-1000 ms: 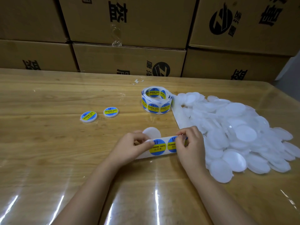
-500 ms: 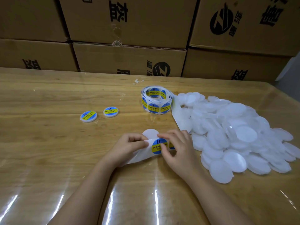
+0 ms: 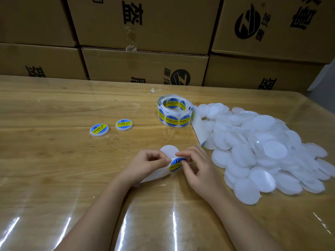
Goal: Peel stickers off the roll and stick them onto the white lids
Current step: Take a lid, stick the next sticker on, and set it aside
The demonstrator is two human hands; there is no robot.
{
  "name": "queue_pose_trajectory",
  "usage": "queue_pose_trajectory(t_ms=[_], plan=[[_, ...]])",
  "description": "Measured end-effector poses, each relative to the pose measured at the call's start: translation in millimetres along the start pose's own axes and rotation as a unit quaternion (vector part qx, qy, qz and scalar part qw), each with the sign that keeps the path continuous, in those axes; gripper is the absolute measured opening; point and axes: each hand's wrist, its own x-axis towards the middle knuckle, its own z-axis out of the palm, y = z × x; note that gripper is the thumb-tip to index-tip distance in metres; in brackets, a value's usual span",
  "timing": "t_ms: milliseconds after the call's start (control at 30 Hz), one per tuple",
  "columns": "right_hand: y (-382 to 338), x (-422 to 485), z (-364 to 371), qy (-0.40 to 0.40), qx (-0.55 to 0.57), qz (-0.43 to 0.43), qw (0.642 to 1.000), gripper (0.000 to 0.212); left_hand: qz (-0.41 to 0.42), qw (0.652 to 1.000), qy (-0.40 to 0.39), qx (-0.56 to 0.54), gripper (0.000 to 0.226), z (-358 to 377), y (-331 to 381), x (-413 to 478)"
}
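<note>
On the head camera I see the left hand (image 3: 145, 165) pinching the white backing strip (image 3: 154, 176). The right hand (image 3: 197, 169) pinches the edge of a blue-and-yellow sticker (image 3: 175, 164) between the two hands. A bare white lid (image 3: 168, 150) lies just beyond the fingertips. The sticker roll (image 3: 175, 113) stands farther beyond them. The lid pile (image 3: 262, 151) lies right of the right hand, and two labelled lids (image 3: 99, 129) lie beyond and left of the left hand.

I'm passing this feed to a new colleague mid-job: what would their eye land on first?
First, the big heap of white lids sprawling at the right of the table. Then the hands at front centre: the left hand pinches the backing strip, the right hand pinches a blue-and-yellow sticker on it. Behind them stands the sticker roll, with two labelled lids to its left.
</note>
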Motion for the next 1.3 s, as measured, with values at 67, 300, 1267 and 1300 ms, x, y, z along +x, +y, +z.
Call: queue_pose_trajectory(t_ms=[67, 300, 1267, 1300], plan=[[0, 1, 0, -0.004, -0.009, -0.016, 1.000, 0.031, 0.001, 1.000, -0.007, 0.020, 0.023, 1, -1, 0], [-2, 1, -1, -0.009, -0.028, -0.020, 0.999, 0.025, 0.019, 0.997, -0.028, 0.073, 0.017, 1, -3, 2], [6, 2, 2, 0.057, 0.062, 0.050, 0.995, 0.015, 0.047, 0.939, 0.193, 0.279, 0.009, -10, -13, 9], [6, 3, 2, 0.062, 0.068, 0.052, 0.994, 0.014, 0.051, 0.931, 0.205, 0.297, 0.007, -10, -13, 9]])
